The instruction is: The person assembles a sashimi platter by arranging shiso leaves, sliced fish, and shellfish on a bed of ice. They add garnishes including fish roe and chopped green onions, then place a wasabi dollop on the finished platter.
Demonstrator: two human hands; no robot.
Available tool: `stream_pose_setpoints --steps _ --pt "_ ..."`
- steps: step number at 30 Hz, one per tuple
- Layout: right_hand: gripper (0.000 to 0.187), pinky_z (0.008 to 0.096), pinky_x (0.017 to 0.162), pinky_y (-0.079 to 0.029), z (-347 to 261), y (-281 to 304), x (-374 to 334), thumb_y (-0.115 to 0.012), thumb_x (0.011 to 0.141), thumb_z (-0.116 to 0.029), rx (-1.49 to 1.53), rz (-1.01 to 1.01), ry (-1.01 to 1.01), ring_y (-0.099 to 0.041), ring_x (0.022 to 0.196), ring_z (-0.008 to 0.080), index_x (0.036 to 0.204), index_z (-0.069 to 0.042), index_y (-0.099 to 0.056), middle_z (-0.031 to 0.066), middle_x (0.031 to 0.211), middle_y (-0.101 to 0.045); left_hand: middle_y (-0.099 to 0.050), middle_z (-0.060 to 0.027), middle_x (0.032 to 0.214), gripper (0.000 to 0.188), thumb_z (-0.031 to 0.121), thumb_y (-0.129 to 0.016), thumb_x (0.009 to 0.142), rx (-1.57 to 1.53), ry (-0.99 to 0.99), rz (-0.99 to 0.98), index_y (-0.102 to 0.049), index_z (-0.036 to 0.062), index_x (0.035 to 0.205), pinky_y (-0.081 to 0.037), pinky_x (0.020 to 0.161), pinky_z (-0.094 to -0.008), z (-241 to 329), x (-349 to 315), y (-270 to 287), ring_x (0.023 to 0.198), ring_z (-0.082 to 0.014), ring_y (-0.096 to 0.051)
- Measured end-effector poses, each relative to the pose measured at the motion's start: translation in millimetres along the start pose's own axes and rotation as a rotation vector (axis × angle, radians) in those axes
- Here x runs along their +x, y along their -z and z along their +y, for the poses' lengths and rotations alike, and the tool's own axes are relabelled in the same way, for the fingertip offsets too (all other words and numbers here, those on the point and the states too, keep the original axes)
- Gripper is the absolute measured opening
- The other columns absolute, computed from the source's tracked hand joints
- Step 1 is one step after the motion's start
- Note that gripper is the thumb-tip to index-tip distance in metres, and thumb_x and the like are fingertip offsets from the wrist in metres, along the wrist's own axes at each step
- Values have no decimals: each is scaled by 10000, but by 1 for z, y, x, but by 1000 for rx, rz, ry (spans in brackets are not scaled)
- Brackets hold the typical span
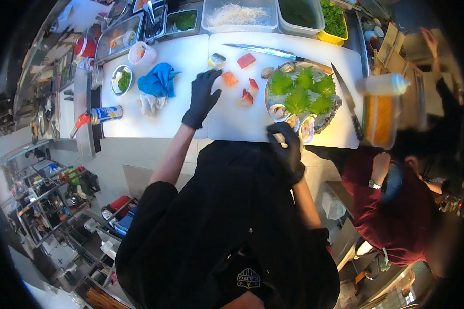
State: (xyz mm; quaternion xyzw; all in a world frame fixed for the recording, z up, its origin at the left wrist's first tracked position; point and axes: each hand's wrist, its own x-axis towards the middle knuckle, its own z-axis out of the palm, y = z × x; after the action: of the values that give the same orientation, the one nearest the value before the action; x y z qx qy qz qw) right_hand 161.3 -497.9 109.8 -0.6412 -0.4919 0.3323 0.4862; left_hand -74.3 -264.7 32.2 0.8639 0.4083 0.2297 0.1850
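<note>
My left hand (203, 100), in a black glove, is over the white cutting board (185, 126) with its fingers stretched forward and the thumb apart. Just ahead of it lie a silvery-skinned fish piece (216, 59) and an orange salmon piece (230, 79). A red fish block (246, 60) and red-and-white seafood slices (248, 97) sit further right. My right hand (288, 154), also gloved, curls at the board's front edge beside the oysters (307, 129). Something pale shows between its bent fingers, too small to name. Green shiso leaves (305, 87) cover a round platter with the oysters.
A long knife (263, 50) lies behind the platter, another knife (347, 100) to its right. At left are a blue cloth (157, 80), a bowl of greens (121, 80) and a torch canister (106, 114). Food tubs (239, 26) line the back. A person in maroon (391, 206) is at right.
</note>
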Motion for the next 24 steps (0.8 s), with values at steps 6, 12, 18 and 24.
stream_pose_setpoints --steps 6,12,18,24 --pt "162 423 850 -529 31 -86 24 -728 914 -201 -161 -254 53 -672 949 313 998 -65 -709 105 980 -704 -665 -139 1237 464 88 -791 781 -227 -240 -321 -672 119 1229 -483 999 -458 -25 52 -7 1157 -360 -617" --pt "183 424 828 -541 32 -104 40 -737 909 -183 -210 -145 80 -672 930 326 1041 -59 -716 123 983 -700 -644 -72 1194 506 144 -819 775 -70 -144 -360 -660 153 1255 -432 912 -427 -12 3 14 1139 -280 -584" --pt "325 436 905 -537 28 -109 36 -742 896 -178 -355 -124 -25 -663 1063 335 1188 -56 -667 140 1117 -688 -609 -101 1270 653 139 -836 749 -104 -102 -288 -610 164 1361 -415 960 -461 -10 -26 23 1200 -309 -538" --pt "528 438 1007 -490 43 -154 76 -733 867 -155 -405 -55 196 -601 1188 361 1355 -27 -577 191 1239 -643 -663 -78 1108 515 103 -826 730 -169 -86 -204 -672 136 1221 -451 906 -434 -20 -21 19 1062 -314 -600"
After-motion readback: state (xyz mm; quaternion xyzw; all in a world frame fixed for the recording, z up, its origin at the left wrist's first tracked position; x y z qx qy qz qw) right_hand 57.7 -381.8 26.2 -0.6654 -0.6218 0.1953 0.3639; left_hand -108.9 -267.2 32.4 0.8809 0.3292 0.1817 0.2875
